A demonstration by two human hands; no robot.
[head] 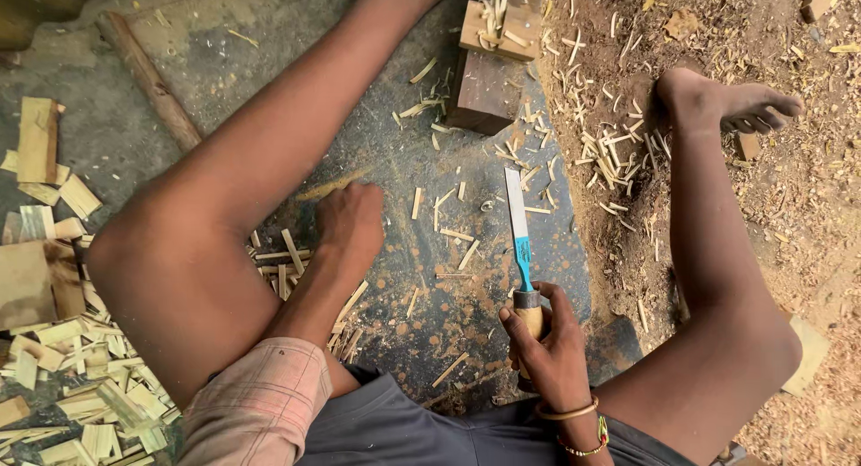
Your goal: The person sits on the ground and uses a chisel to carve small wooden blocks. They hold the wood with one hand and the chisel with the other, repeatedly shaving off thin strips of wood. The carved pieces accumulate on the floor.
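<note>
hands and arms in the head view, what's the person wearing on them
The left hand is bare, with a rolled pale pink checked sleeve at the upper arm. The right hand has no sleeve in view; its wrist carries two thin bangles, one plain gold-coloured, one gold with red and green bits. No gloves.

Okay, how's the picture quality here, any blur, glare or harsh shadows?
Head view: soft, even daylight, no glare; the flat steel chisel with turquoise collar and wooden handle in the right hand is sharp; the left hand casts only a faint shadow on the dark mat; legs bow toward the edges, wide-lens distortion.
</note>
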